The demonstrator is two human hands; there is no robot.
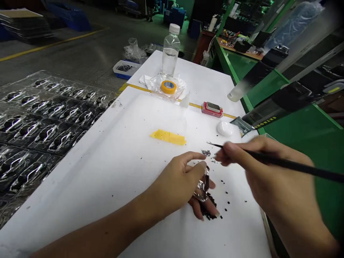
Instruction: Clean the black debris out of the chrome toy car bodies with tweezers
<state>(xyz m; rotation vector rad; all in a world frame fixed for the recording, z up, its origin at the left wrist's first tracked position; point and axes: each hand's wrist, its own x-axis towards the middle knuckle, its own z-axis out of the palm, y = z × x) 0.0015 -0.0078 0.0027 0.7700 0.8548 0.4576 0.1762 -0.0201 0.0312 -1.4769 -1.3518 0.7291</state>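
My left hand (182, 179) grips a shiny chrome part (200, 190) between thumb and fingers, low over the white table. Below it, partly under my fingertips, lies a pile of small black pieces (211, 213), with a few scattered to the right. My right hand (249, 154) is closed around a thin black tool (285, 161), whose fine tip points left, just above a small heap of tiny metal pieces (206, 153). A strip of yellow tape (169, 137) lies flat on the table beyond my left hand.
On the white table (107, 168) stand a water bottle (170, 55), an orange tape roll (168, 86) on plastic wrap, a red box (212, 109) and a white rounded object (225, 128). Clear trays (48, 118) are at left. Dark and clear cylinders (282, 100) jut in from the right.
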